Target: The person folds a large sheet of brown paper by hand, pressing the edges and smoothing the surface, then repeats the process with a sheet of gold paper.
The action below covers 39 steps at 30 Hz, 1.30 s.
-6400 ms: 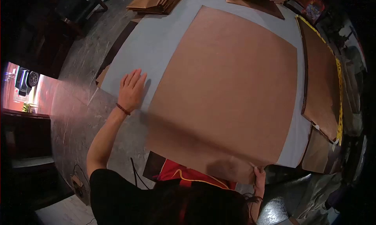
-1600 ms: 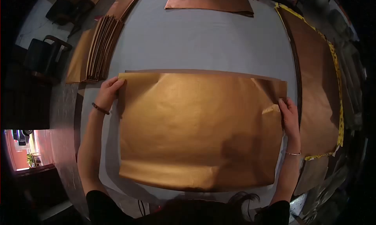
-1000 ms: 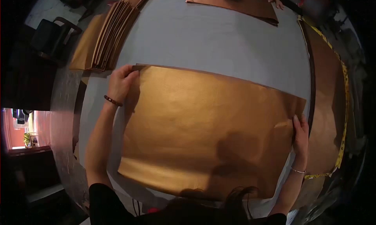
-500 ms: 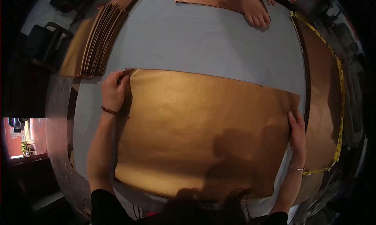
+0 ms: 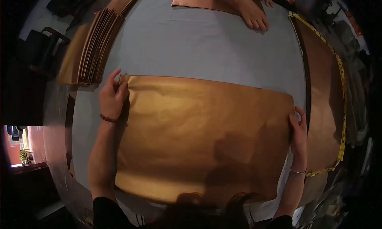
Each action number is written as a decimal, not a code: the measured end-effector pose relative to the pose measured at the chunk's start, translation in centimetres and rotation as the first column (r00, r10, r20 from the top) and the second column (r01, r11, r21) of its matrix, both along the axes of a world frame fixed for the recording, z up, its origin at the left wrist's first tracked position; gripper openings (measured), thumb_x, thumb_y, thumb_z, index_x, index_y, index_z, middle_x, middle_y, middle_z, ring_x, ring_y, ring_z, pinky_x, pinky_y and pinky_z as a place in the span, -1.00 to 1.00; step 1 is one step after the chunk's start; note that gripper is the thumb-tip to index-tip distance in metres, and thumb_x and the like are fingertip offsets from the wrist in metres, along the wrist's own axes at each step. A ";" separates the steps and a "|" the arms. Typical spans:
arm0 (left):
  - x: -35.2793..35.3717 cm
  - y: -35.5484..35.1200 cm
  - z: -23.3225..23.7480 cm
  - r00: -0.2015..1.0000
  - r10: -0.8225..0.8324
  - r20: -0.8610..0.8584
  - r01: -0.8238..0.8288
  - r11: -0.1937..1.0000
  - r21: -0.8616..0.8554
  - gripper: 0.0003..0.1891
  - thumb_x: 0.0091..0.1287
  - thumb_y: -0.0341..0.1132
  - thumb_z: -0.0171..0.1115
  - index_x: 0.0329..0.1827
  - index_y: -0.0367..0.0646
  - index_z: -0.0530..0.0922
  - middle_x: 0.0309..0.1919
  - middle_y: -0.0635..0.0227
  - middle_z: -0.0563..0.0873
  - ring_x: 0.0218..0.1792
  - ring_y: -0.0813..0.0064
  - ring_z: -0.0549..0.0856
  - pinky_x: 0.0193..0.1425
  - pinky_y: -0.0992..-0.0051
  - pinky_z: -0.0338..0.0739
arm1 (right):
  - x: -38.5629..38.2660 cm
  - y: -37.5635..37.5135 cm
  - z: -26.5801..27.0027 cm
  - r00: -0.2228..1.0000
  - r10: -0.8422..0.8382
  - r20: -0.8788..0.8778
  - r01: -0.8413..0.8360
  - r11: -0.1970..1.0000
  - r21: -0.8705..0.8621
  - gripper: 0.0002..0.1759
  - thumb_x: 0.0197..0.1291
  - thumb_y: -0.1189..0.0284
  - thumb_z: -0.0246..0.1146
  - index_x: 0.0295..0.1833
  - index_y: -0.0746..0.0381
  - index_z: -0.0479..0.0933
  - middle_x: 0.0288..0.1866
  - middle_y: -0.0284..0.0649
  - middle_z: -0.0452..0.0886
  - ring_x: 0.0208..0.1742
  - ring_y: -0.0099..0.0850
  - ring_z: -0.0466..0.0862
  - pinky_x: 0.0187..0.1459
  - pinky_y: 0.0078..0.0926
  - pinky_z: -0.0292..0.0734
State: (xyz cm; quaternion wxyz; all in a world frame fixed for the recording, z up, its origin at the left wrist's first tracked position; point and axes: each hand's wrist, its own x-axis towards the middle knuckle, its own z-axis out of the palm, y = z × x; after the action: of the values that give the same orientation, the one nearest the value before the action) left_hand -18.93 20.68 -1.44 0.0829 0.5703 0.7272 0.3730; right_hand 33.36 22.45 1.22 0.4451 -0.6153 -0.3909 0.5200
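A large gold-brown sheet (image 5: pixel 191 125), which looks like stiff paper, is spread in front of me. My left hand (image 5: pixel 111 97) is at its far left corner. The thumb rests on the corner, while the index finger is raised and spread away. At the right edge, my right hand (image 5: pixel 298 127) has its thumb on the sheet and its fingers curled beside the edge. Shadows of my head and arm darken the sheet's lower right.
Pale grey cloth (image 5: pixel 211 42) covers the table. A stack of folded brown sheets (image 5: pixel 97 49) stands at the far left. Another person's hand (image 5: pixel 254 18) presses on a brown sheet (image 5: pixel 207 0) across the table. A brown panel with yellow tape edging (image 5: pixel 324 97) lies on the right.
My left index finger has lifted away from the corner that it was pinching. The sheet's far right corner has shifted inward, and my right fingers have loosened slightly. The view has also shifted.
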 end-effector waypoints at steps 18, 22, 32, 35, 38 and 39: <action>-1.5 0.0 -1.5 0.977 -0.073 0.201 0.065 0.997 0.047 -0.45 0.33 -0.53 0.13 0.41 -0.18 0.31 -0.50 0.57 0.43 -0.47 0.78 0.37 -0.37 0.72 0.29 | 0.8 0.2 -0.9 0.778 -0.085 0.622 -0.076 0.971 0.227 -0.79 0.22 0.42 0.22 -0.11 0.33 0.58 -0.42 -0.23 0.61 -0.46 -0.55 0.50 -0.38 -0.54 0.42; -1.6 -0.2 -1.1 0.955 -0.043 0.294 0.044 0.999 0.005 -0.46 0.34 -0.51 0.13 0.41 -0.15 0.32 -0.50 0.58 0.43 -0.47 0.78 0.35 -0.37 0.72 0.27 | 0.8 0.3 -0.8 0.780 -0.082 0.620 -0.045 0.981 0.187 -0.79 0.20 0.43 0.23 -0.12 0.34 0.58 -0.43 -0.21 0.61 -0.47 -0.54 0.51 -0.40 -0.53 0.42; -1.6 -0.4 -0.2 0.938 -0.042 0.343 0.048 0.999 -0.008 -0.40 0.34 -0.51 0.11 0.47 -0.11 0.21 -0.51 0.56 0.46 -0.44 0.76 0.39 -0.31 0.73 0.28 | 0.9 0.6 -0.4 0.771 -0.025 0.636 -0.062 0.992 0.114 -0.75 0.16 0.45 0.21 -0.09 0.37 0.58 -0.38 -0.10 0.65 -0.45 -0.45 0.58 -0.37 -0.50 0.45; -1.0 -0.5 0.1 0.925 -0.037 0.377 0.050 0.998 -0.023 -0.37 0.33 -0.51 0.12 0.48 -0.11 0.18 -0.51 0.53 0.50 -0.44 0.74 0.45 -0.30 0.71 0.34 | 1.4 0.8 -0.8 0.765 -0.018 0.644 -0.086 0.988 0.129 -0.75 0.17 0.45 0.20 -0.09 0.37 0.59 -0.44 -0.20 0.62 -0.45 -0.53 0.54 -0.38 -0.55 0.43; -0.7 -0.5 0.4 0.918 -0.041 0.394 0.061 0.997 -0.038 -0.36 0.32 -0.52 0.13 0.48 -0.12 0.16 -0.50 0.50 0.53 -0.44 0.71 0.49 -0.30 0.68 0.39 | 1.6 0.8 -0.9 0.763 -0.010 0.646 -0.118 0.981 0.155 -0.76 0.19 0.45 0.20 -0.09 0.36 0.60 -0.49 -0.29 0.59 -0.46 -0.63 0.48 -0.39 -0.60 0.40; -0.6 -0.5 0.6 0.921 -0.038 0.388 0.065 0.996 -0.058 -0.35 0.32 -0.52 0.14 0.48 -0.13 0.16 -0.50 0.49 0.54 -0.45 0.70 0.50 -0.30 0.67 0.41 | 1.6 0.8 -0.9 0.769 -0.011 0.639 -0.128 0.977 0.171 -0.76 0.19 0.45 0.20 -0.09 0.36 0.60 -0.47 -0.28 0.60 -0.45 -0.62 0.49 -0.38 -0.59 0.41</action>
State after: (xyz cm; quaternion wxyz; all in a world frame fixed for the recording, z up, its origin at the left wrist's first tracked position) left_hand -19.49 20.17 -0.87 0.2540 0.5014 0.6939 0.4501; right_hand 34.97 23.21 0.30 0.3307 -0.6933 -0.5887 0.2517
